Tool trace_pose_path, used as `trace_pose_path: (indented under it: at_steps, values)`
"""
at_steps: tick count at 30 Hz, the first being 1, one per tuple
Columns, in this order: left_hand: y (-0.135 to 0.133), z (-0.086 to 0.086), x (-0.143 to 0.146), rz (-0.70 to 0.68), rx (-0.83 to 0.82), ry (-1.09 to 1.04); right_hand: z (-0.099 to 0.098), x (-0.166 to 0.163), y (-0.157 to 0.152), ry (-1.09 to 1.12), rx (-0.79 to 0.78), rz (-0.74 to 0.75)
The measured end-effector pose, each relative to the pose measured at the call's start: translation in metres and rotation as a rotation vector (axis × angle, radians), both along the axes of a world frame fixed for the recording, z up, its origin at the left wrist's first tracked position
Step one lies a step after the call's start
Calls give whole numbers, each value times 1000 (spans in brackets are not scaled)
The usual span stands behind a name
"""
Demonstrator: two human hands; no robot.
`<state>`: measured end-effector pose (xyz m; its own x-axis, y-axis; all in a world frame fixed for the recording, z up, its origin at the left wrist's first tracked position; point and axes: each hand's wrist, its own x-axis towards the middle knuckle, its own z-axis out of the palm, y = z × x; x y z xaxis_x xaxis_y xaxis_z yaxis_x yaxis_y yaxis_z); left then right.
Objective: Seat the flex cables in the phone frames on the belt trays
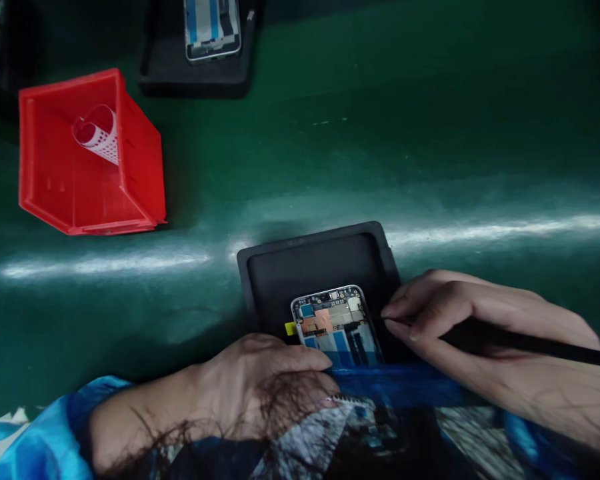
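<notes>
Head view: green work surface [430,133] with a streak of glare running across it. Near the bottom centre, an opened phone [337,327], back cover off, circuit board and copper shielding showing, lies in a black foam tray [265,267]; its lower end is hidden behind a blue patterned garment [395,400]. A small yellow tab [290,328] sticks out at the phone's left edge. Left hand [260,383] rests at the phone's lower left corner, fingers curled and laid flat against that edge; whether it actually grips the phone, cannot tell. Right hand [485,340] is closed around a thin black stylus-like tool [530,341], pinched pen-fashion, fingertips just beside the phone's right edge over the tray rim; the tool's tip is hidden by the fingers. Upper left: red plastic bin [125,193] tipped toward the camera, with a curled strip of perforated backing film [97,133] inside. Top centre, well apart: a second black tray [170,67] bearing another opened phone [213,28], partly cut off by the frame.
</notes>
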<state>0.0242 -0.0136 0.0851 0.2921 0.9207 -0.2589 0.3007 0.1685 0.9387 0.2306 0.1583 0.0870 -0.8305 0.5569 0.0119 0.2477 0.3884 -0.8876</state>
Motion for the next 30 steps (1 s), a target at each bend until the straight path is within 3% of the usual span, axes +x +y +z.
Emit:
trace_pose_path:
  at_steps: [2,5,7,11,17,23,30]
  values:
    - [-1,-1,2,56,63,-23,0,0,0,2,-3,4]
    - [-7,-13,8,175,339,8,1,-1,-1,7,0,5]
    - [-11,-21,11,192,436,34,3,-2,-2,-5,-4,-12]
    - [-14,-27,11,178,500,63,5,-5,-4,-8,-8,-3]
    - [-15,-22,10,186,506,215,5,-4,-3,-18,-6,10]
    - [-12,-22,9,177,484,130,3,4,1,-33,22,91]
    - [-10,-20,8,167,522,179,4,11,4,-55,87,194]
